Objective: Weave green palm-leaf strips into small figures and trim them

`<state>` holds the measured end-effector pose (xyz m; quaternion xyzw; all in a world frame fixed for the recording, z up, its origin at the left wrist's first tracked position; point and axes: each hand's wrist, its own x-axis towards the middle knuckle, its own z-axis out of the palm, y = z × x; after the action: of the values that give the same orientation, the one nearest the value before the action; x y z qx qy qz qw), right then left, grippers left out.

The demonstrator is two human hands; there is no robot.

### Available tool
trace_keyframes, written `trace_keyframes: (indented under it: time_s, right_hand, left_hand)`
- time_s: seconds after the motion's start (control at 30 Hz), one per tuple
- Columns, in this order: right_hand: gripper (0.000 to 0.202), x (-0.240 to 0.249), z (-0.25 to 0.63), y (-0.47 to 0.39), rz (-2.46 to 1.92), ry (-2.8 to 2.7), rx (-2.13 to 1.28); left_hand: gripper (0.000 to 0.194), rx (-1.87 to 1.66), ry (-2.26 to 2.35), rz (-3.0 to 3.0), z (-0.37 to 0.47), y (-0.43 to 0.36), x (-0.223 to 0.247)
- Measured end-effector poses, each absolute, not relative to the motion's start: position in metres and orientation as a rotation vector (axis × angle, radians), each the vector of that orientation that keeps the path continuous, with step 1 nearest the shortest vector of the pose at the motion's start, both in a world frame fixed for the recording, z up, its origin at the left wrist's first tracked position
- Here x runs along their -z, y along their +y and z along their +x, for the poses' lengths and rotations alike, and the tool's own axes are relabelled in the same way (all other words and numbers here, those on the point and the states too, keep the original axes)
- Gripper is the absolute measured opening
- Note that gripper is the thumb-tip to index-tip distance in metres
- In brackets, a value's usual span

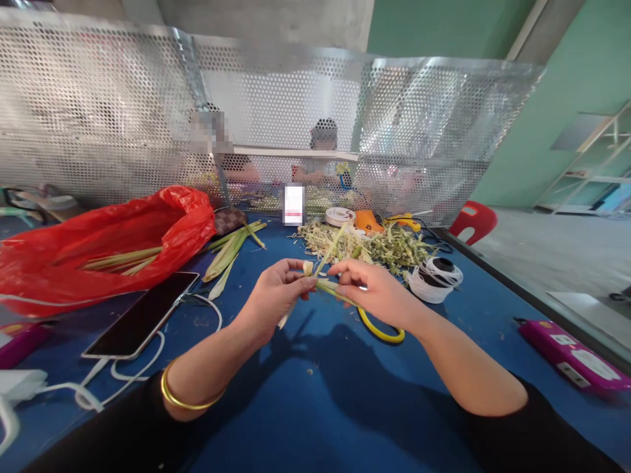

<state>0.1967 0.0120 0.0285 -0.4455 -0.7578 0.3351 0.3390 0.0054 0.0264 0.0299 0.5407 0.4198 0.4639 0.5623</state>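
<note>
My left hand [279, 292] pinches pale green leaf strips [331, 287] between thumb and fingers, and a short curled end sticks up above the thumb. My right hand [377, 289] grips the other end of the same strips, its fingers closed from the right. One narrow strip slants upward between the hands. Just below my right hand, a yellow curved loop [387, 337] rests on the blue table [305, 407]; its other end is hidden. Beyond the hands lies a heap of shredded plant trimmings [394, 246].
On the left are a red plastic bag [185, 207] with stalks, cut leaves [229, 253] and a cabled phone [142, 315]. On the right are a white string spool [426, 286] and a purple box [572, 355]. Behind stands a perforated metal partition [419, 118], people beyond it.
</note>
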Motion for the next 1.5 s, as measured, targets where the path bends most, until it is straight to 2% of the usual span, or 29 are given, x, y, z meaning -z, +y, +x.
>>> trace_keyframes:
  time_s: [0.1, 0.27, 0.37, 0.53, 0.6, 0.87, 1.07, 1.2, 1.33, 1.5]
  right_hand:
    - [0.025, -0.031, 0.199, 0.010, -1.139, -1.980, -0.720]
    - [0.018, -0.036, 0.200, 0.007, -1.146, -1.934, -0.655]
    - [0.020, -0.039, 0.203, 0.005, -1.129, -1.859, -0.801]
    - [0.019, -0.040, 0.211, 0.003, -1.019, -1.719, -1.340]
    - [0.020, -0.038, 0.210, 0.004, -1.015, -1.665, -1.389]
    - [0.009, -0.027, 0.189, 0.006, -0.919, -1.552, -0.847]
    - [0.015, -0.024, 0.187, 0.006, -0.828, -1.393, -0.857]
    - [0.012, -0.026, 0.187, 0.004, -1.003, -1.417, -0.731]
    - [0.030, -0.029, 0.185, 0.001, -1.201, -1.630, -0.638]
    - [0.013, -0.026, 0.183, 0.001, -1.329, -1.681, -0.695]
  left_hand:
    - [0.013, -1.094, 1.017, 1.309, 0.006, 0.025, -0.030]
    - [0.012, -1.104, 1.021, 1.311, 0.006, 0.025, -0.026]
    - [0.012, -1.106, 1.002, 1.269, 0.006, 0.027, -0.024]
    - [0.012, -1.100, 1.002, 1.178, 0.006, 0.028, -0.023]
    - [0.013, -1.086, 1.002, 1.146, 0.006, 0.029, -0.023]
    - [0.012, -1.017, 1.032, 1.172, 0.008, 0.027, -0.019]
    - [0.012, -0.964, 1.039, 1.168, 0.011, 0.026, -0.020]
    - [0.014, -0.969, 1.073, 1.217, 0.011, 0.025, -0.020]
    - [0.015, -0.998, 1.094, 1.260, 0.010, 0.024, -0.020]
    - [0.014, -1.024, 1.091, 1.293, 0.010, 0.026, -0.016]
